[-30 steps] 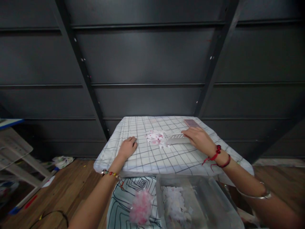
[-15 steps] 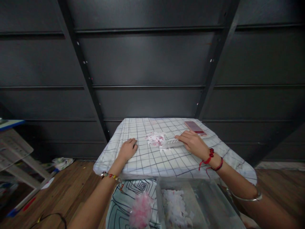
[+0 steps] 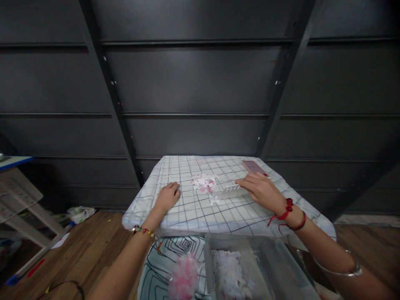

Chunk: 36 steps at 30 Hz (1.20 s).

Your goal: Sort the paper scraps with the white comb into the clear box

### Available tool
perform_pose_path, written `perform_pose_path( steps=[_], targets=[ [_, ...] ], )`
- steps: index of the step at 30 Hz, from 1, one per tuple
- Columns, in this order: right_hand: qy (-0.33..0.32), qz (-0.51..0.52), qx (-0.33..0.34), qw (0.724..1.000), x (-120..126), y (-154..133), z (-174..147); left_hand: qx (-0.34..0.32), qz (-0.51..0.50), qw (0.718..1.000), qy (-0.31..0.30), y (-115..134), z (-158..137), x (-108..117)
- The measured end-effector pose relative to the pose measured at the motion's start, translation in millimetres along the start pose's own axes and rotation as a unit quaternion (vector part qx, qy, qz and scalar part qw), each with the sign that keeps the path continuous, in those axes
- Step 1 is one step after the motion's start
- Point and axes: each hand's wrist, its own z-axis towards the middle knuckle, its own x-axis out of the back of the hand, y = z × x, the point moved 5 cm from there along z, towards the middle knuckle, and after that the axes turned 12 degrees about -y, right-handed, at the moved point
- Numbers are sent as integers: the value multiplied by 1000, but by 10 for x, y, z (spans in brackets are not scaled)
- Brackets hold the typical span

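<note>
My right hand (image 3: 261, 189) grips a flat white piece (image 3: 233, 191) with a ridged edge, tilted just above the checked cloth; I cannot make out its exact kind. Left of it lies a small heap of white and pink paper scraps (image 3: 203, 182), and a few loose white scraps (image 3: 215, 201) lie below the heap. My left hand (image 3: 168, 196) rests on the cloth left of the heap, fingers stretched forward, holding nothing that I can see.
A pink phone (image 3: 253, 166) lies beyond my right hand on the cloth-covered table (image 3: 187, 216). Nearer to me is a clear plastic bin (image 3: 265, 262) with white scraps (image 3: 229, 271). A fluffy pink bundle (image 3: 184, 275) sits left of it. A dark panelled wall (image 3: 193, 83) rises behind.
My right hand has drawn back to the right with the white piece, away from the heap. Some white scraps now show apart below the heap. My left hand stays put.
</note>
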Motion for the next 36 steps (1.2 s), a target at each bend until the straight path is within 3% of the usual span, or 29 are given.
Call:
perform_pose_path(
  steps=[6,12,18,36],
  targets=[
    [-17,-21,-11,1000,-19,-7,0,2,-6,1000,3,-4,-1,3],
    [43,-34,-44,998,-16,38,29,6,-16,1000,-3,-12,0,-5],
    [3,-44,-33,998,-12,21,-34,3,-16,1000,-2,-2,-2,9],
    [-2,-43,-53,998,-27,58,-99,7,-15,1000,-6,6,-6,19]
  ],
)
